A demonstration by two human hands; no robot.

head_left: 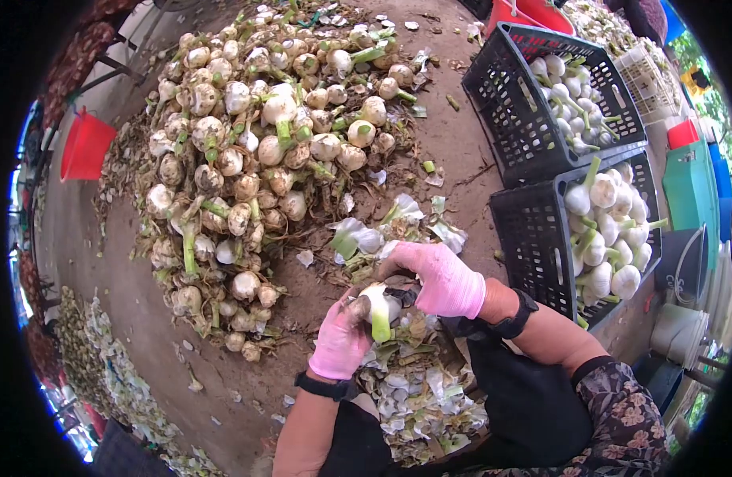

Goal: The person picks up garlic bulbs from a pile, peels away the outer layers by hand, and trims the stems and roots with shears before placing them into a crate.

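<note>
My left hand (342, 338), in a pink glove with soiled fingertips, grips a white garlic bulb (376, 306) whose cut green stem points down toward me. Curled in close at the bulb's upper right is my right hand (441, 278), also gloved in pink. Its fingers are closed, and a dark shape shows under them; whether that is a tool or dirty glove tips I cannot make out. Peeled garlic skins (421, 397) lie heaped beneath both hands. Just beyond them are loose white and green skins (358, 237) on the ground.
A large pile of unpeeled garlic (238, 159) covers the ground ahead and left. On the right, two black crates hold clean bulbs: a nearer crate (533, 246) and a farther crate (505, 103). A red bucket (87, 147) stands far left, a grey bucket (682, 266) right.
</note>
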